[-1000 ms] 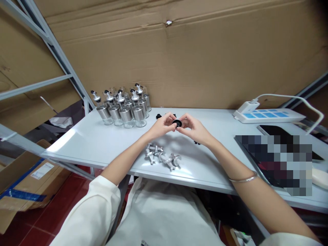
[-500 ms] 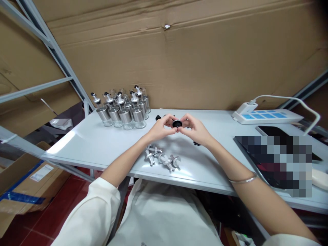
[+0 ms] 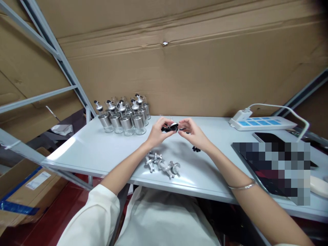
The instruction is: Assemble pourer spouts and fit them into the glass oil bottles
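My left hand (image 3: 159, 132) is closed on a bottle pourer spout (image 3: 174, 125), pinched between thumb and fingers; its round silver rim and black stopper show. Thumb and fingertips of my right hand (image 3: 191, 132) curve around the spout's right edge, and the exact contact is partly hidden. Just behind the hands lie black parts (image 3: 166, 129), half covered by my fingers. Below my right wrist is a small cluster of black pieces (image 3: 196, 149). Several loose silver spout tops (image 3: 164, 164) lie between my forearms near the table's front edge.
Glass bottles with steel sleeves (image 3: 126, 122), several topped with spouts, stand at the back left of the white table (image 3: 84, 150). On the right are a power strip (image 3: 266, 123) with a cable, a phone (image 3: 269, 138) and a blurred dark flat item (image 3: 246, 160).
The spout has been tipped, so its silver rim now faces upward instead of its black underside facing me. My right fingers have shifted slightly along its edge. The view has tilted up a little.
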### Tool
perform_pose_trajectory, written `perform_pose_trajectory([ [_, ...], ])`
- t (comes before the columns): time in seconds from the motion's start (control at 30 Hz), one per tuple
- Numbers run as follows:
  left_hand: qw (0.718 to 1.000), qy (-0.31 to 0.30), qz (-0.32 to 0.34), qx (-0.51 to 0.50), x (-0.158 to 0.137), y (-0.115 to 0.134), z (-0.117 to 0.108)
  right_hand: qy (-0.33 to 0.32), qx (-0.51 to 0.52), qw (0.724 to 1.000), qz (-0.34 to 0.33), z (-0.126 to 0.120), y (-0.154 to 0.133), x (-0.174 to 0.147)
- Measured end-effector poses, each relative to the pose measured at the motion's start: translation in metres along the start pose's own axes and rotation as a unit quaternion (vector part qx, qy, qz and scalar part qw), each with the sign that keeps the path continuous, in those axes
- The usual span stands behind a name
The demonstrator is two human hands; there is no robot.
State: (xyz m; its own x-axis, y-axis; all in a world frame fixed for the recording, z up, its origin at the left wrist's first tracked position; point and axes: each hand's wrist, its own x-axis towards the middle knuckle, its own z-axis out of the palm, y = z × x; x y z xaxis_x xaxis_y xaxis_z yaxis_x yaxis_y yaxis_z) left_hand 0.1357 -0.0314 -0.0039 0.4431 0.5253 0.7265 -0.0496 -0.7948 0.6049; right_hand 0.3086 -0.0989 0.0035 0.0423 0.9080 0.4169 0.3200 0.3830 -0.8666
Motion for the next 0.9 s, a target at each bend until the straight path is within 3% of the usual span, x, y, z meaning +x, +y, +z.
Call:
perform_pose_trajectory([
  [0.3,0.992,-0.051,0.094,0.065,-0.0007,0.0014,-0.0016,0.007,0.012,0.999,0.029,0.0033,-0.0052,-0.0020],
  [0.9,0.984,-0.108,0.109,0.089,-0.0038,-0.0070,0.0000,-0.001,0.059,0.997,0.042,0.0023,-0.0059,-0.0037],
])
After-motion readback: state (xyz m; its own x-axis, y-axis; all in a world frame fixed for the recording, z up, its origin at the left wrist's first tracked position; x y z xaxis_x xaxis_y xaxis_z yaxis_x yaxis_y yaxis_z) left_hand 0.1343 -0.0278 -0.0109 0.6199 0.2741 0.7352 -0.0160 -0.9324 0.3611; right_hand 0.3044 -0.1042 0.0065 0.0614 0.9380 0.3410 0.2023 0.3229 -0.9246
